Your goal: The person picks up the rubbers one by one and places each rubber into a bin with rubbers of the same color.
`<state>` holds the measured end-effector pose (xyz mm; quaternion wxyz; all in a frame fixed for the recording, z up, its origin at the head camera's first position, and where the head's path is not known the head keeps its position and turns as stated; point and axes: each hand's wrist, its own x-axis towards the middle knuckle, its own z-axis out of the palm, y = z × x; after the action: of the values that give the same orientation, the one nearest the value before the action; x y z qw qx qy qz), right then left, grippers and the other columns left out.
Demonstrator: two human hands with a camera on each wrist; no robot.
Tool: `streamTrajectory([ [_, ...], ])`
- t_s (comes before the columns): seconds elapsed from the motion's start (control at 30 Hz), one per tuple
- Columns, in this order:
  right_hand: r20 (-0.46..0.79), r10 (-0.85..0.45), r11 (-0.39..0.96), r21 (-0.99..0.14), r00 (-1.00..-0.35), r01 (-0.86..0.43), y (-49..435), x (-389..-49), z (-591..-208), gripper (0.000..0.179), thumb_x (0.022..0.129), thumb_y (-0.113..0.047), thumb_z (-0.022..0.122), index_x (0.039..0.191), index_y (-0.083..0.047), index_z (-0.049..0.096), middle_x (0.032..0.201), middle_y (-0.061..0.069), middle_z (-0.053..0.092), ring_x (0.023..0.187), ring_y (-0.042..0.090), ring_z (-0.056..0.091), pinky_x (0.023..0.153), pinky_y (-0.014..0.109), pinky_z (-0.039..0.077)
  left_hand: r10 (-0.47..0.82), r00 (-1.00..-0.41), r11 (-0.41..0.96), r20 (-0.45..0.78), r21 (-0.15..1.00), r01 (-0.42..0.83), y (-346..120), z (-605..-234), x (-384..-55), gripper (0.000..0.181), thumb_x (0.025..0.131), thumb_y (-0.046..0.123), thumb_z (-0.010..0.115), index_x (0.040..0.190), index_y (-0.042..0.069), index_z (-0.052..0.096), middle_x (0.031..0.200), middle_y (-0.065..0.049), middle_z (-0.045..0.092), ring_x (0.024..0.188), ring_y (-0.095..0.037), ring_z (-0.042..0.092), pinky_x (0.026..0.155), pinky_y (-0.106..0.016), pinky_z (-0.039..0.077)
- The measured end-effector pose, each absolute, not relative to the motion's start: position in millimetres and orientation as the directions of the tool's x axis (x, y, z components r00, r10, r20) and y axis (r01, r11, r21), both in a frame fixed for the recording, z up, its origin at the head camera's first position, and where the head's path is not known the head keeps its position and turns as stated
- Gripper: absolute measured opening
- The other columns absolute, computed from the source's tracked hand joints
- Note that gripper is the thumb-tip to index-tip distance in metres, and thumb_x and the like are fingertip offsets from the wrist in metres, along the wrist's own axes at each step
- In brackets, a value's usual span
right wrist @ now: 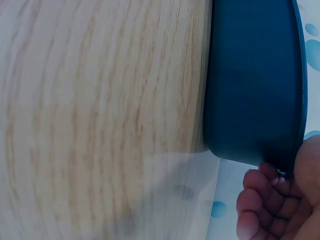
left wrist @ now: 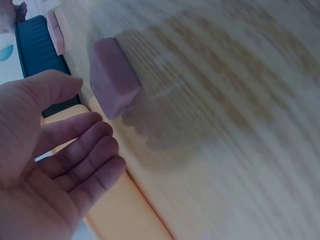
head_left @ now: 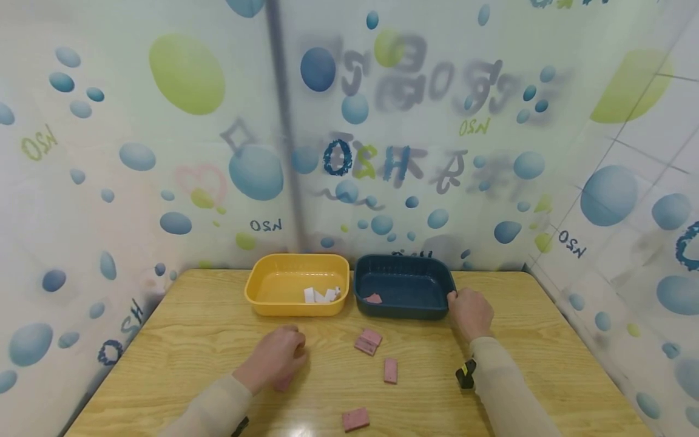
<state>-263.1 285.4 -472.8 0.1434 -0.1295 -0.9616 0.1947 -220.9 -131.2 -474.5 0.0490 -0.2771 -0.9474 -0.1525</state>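
My left hand (head_left: 275,358) is low over the table, fingers loosely bent and holding nothing. A pink block (left wrist: 112,75) lies just beyond its fingertips in the left wrist view; in the head view the hand partly covers it. At the right end of a dark blue bin (head_left: 404,312), my right hand (head_left: 472,312) pinches the rim between thumb and index finger, its other fingers curled beneath. One pink piece (head_left: 374,298) lies inside this bin. Between the hands, more pink blocks (head_left: 390,371) lie on the wood, two of them touching.
A yellow bin (head_left: 297,309) stands left of the blue one, with several white pieces (head_left: 319,295) in its right side. Nearer the front edge lies another pink block (head_left: 355,419). Behind the wooden table (head_left: 196,340) hangs a patterned curtain (head_left: 349,200).
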Motion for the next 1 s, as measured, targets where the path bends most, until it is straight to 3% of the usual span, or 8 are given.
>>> streamTrajectory([
  [0.37,0.223,0.305,0.893,-0.404,-0.926,0.197,285.1,-262.4,-473.2,0.049,0.099,-0.016,0.049,0.052,-0.016,0.034,0.053,-0.004,0.023,0.049,0.015,0.025,0.045,0.029,0.023,0.479,-0.876,0.846,0.052,0.238,0.476,-133.5,-469.1,-213.9,0.038,0.08,0.022,0.082,0.062,0.015,0.049,0.064,0.005,0.048,0.059,-0.01,0.045,0.055,-0.029,0.041],
  [0.73,0.239,0.309,0.888,-0.418,-0.921,0.19,284.5,-261.8,-472.7,0.05,0.098,-0.015,0.049,0.052,-0.017,0.032,0.053,-0.005,0.021,0.05,0.014,0.022,0.046,0.028,0.02,0.454,-0.891,0.864,-0.011,0.251,0.437,-132.4,-462.6,-209.6,0.034,0.079,0.012,0.079,0.063,0.014,0.05,0.055,0.006,0.051,0.054,-0.01,0.05,0.058,-0.033,0.049],
  [1.0,0.231,0.313,0.887,-0.417,-0.921,0.197,284.9,-262.1,-473.6,0.049,0.098,-0.015,0.049,0.052,-0.016,0.033,0.053,-0.004,0.022,0.049,0.014,0.024,0.046,0.028,0.02,0.468,-0.882,0.856,-0.051,0.272,0.439,-133.6,-460.3,-208.9,0.032,0.079,0.01,0.077,0.064,0.013,0.049,0.055,0.006,0.051,0.053,-0.01,0.05,0.057,-0.031,0.048],
])
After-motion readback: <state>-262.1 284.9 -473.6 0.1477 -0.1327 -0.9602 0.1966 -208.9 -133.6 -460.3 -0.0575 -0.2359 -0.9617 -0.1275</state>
